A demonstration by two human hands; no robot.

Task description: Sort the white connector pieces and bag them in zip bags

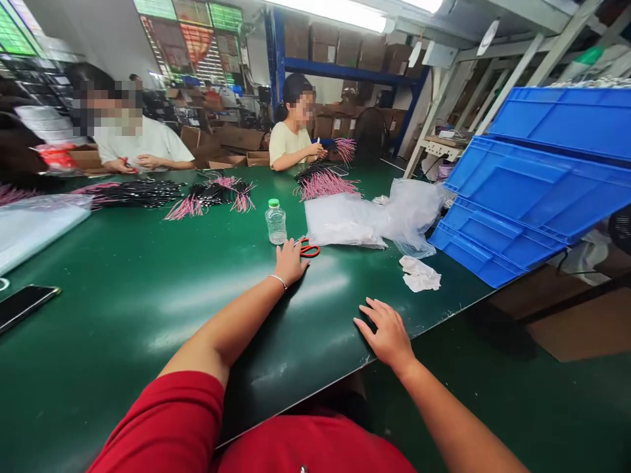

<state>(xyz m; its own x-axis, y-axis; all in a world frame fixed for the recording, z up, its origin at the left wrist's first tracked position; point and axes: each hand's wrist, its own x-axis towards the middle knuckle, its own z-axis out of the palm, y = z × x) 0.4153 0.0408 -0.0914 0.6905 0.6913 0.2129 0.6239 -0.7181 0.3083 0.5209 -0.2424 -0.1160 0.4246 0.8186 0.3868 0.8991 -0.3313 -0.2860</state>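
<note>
My left hand [290, 263] reaches forward over the green table [197, 289], fingers stretched out, just beside a pair of scissors with red handles [309, 248]. The scissors' blades are partly hidden by its fingers, and I cannot tell whether they touch. Right behind those fingertips stands a clear plastic bottle [276, 223] with a green cap. My right hand [387, 332] rests near the table's front edge with its fingers apart and nothing in it. Beyond it lies a crumpled white paper [420, 273].
Clear plastic bags [345, 220] lie past the scissors. Blue crates [522, 184] are stacked at the right edge. Bundles of pink and black wires [325, 182] lie along the far side, where two people sit. A phone [27, 305] is at the left, near another plastic bag [44, 223].
</note>
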